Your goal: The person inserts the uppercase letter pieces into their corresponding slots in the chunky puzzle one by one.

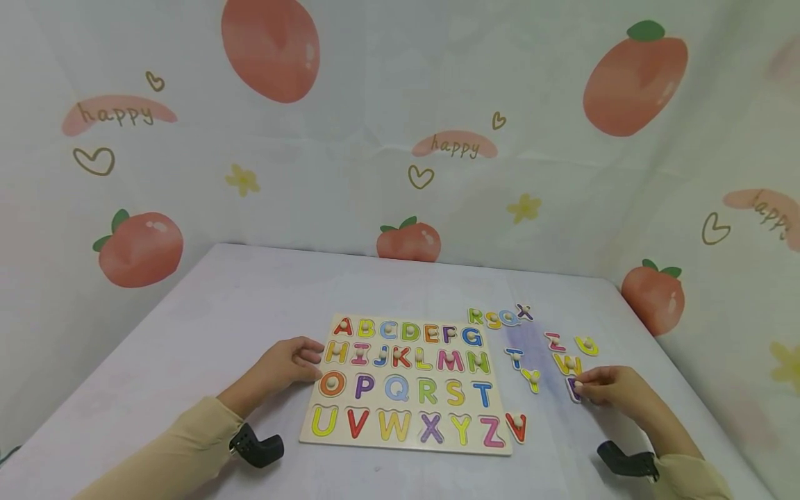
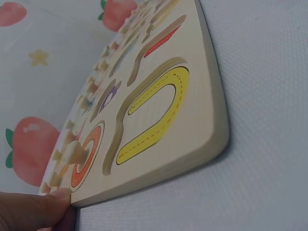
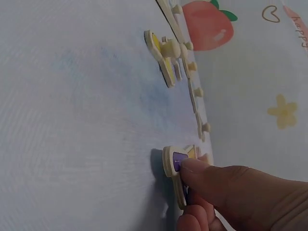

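Observation:
The wooden alphabet puzzle board (image 1: 409, 444) lies flat on the table. My left hand (image 1: 290, 361) grips its left edge, with the thumb (image 2: 53, 202) at the corner near the orange O piece (image 2: 86, 159). Between thumb and fingers, my right hand (image 1: 615, 396) pinches a purple letter piece (image 3: 179, 161), its shape partly covered. In the head view this piece is just below the yellow W piece (image 1: 567, 364). Knobbed letters A to O fill the board's upper recesses; those from P to Z hold no pieces.
Loose pieces lie right of the board: the red V (image 1: 516, 428), yellow Y (image 1: 531, 380), blue T (image 1: 514, 357), pink Z (image 1: 554, 341) and yellow U (image 1: 587, 346). R (image 1: 476, 316), S (image 1: 494, 319), Q (image 1: 510, 317) and X (image 1: 524, 311) lie farther back. A printed curtain (image 1: 350, 173) hangs behind.

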Action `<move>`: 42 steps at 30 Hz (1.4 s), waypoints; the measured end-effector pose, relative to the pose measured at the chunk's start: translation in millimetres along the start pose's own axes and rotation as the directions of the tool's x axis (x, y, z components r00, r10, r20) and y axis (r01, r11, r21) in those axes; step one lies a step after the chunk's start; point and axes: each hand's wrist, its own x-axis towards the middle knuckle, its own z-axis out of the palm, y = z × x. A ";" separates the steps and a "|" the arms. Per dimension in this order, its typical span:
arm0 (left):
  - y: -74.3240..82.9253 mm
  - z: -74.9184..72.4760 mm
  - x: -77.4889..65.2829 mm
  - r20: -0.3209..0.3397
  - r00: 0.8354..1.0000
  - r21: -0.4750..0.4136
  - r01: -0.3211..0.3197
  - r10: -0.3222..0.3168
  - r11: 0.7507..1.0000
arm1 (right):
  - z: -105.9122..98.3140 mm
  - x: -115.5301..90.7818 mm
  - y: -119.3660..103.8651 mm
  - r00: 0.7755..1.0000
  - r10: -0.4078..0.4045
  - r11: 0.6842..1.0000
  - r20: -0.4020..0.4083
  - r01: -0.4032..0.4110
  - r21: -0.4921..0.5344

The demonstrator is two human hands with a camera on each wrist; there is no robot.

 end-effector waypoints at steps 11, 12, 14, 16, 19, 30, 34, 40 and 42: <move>-0.5 -0.3 0.7 0.012 1.000 0.002 0.001 -0.001 1.000 | 3.1 -5.8 -41.7 0.981 -0.191 0.980 -0.012 0.190 -0.053; -1.1 -0.4 1.0 0.012 1.000 0.000 0.000 0.000 1.000 | 6.1 -6.0 -48.5 0.979 -0.204 0.978 -0.010 0.204 -0.053; -1.8 -0.7 1.0 0.012 1.000 -0.003 -0.004 0.004 1.000 | 12.9 -5.4 -63.0 0.975 -0.222 0.974 -0.007 0.221 -0.054; -2.3 -1.0 1.1 0.012 1.000 -0.005 -0.006 0.006 1.000 | 21.3 -3.9 -78.2 0.973 -0.232 0.971 -0.003 0.231 -0.058; -2.8 -1.2 1.2 0.012 1.000 -0.008 -0.007 0.007 1.000 | 35.8 -0.3 -100.8 0.968 -0.250 0.966 -0.002 0.250 -0.061; -2.4 -0.3 1.2 0.013 1.000 -0.011 -0.007 0.007 1.000 | 98.0 -0.2 -167.0 0.910 -0.413 0.910 0.045 0.414 -0.027; -2.5 -0.2 1.3 0.015 1.000 -0.011 -0.007 0.007 1.000 | 126.8 0.3 -183.8 0.907 -0.414 0.910 0.078 0.415 0.009; -2.3 -0.4 0.8 0.015 1.000 -0.016 -0.006 0.006 1.000 | 161.6 -4.5 -205.2 0.870 -0.470 0.882 0.151 0.470 0.036; -1.7 -0.5 0.2 0.015 1.000 -0.017 -0.008 0.008 1.000 | 171.5 -7.3 -212.0 0.856 -0.488 0.872 0.170 0.488 0.043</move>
